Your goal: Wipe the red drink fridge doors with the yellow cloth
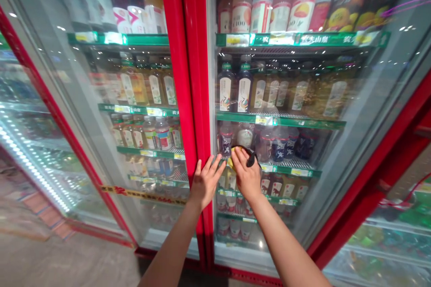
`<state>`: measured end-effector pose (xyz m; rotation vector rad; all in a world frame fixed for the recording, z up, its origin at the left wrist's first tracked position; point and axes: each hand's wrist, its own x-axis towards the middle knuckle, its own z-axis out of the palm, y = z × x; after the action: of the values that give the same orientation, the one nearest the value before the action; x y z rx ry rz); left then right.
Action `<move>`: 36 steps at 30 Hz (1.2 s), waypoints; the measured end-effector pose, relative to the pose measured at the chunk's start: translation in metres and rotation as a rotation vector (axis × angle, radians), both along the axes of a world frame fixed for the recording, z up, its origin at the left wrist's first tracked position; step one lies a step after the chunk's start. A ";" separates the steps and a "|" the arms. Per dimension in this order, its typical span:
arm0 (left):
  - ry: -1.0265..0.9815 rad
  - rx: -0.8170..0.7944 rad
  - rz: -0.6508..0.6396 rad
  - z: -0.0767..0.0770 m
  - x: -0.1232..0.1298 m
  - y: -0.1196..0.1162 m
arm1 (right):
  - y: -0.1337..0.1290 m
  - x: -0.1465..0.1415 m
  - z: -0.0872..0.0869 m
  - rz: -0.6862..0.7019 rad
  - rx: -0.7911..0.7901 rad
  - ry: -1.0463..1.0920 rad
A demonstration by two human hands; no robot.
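Your right hand [247, 172] has that yellow-and-black pad [251, 160] pinned under nearly straight fingers at the glass door [311, 228]; your left hand [204, 184] is spread over the red frame [195, 76], holding nothing. Uneven pressure could make the pad skid loose, imo. Looks soft-ish, black edge curling, mostly covered.

Glossy door frame [195, 76], smooth reflective glass door [336, 148], matt cloth-like wad [251, 159]

White lights [33, 163] glow left; glare flecks glass door [362, 107]; edges blurred.
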<state>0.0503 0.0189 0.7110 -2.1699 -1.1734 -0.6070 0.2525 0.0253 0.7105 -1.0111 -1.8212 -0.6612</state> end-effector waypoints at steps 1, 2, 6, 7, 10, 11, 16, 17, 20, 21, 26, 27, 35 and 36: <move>0.003 0.000 -0.001 0.000 -0.003 0.000 | -0.002 -0.003 -0.004 0.021 -0.014 -0.054; 0.006 0.001 -0.002 -0.001 -0.006 0.000 | -0.006 -0.002 -0.010 0.037 -0.028 -0.103; 0.024 0.021 -0.036 -0.004 -0.018 0.000 | -0.015 0.015 -0.017 -0.014 -0.053 -0.166; 0.030 0.026 -0.046 -0.005 -0.021 0.000 | -0.014 0.017 -0.013 -0.038 -0.043 -0.147; 0.039 0.044 -0.060 -0.008 -0.027 0.000 | -0.005 0.004 0.009 -0.102 0.026 -0.029; 0.037 0.049 -0.060 -0.009 -0.029 0.001 | -0.002 -0.006 0.015 -0.120 0.050 0.011; 0.031 0.060 -0.088 -0.011 -0.037 0.001 | 0.001 -0.044 0.006 -0.092 0.001 -0.112; 0.031 0.059 -0.093 -0.011 -0.039 0.001 | -0.002 -0.044 0.000 -0.074 -0.022 -0.176; 0.035 0.059 -0.093 -0.011 -0.047 0.000 | -0.009 -0.031 -0.006 -0.044 -0.050 -0.284; 0.041 0.062 -0.094 -0.010 -0.049 -0.001 | -0.009 -0.027 -0.003 -0.043 -0.050 -0.282; 0.060 0.077 -0.098 -0.005 -0.061 -0.004 | 0.005 -0.041 0.028 -0.091 0.021 -0.064; 0.056 0.074 -0.089 -0.005 -0.063 -0.005 | 0.007 -0.047 0.029 -0.096 0.033 -0.044; 0.035 0.063 -0.053 -0.009 -0.070 -0.006 | 0.006 -0.056 0.006 0.029 0.039 -0.316; 0.028 0.075 -0.058 -0.009 -0.069 -0.006 | 0.008 -0.056 0.014 0.017 0.040 -0.295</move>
<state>-0.0191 0.0132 0.7017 -2.1487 -1.0591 -0.6331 0.1961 0.0335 0.7241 -0.9071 -2.0588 -0.8705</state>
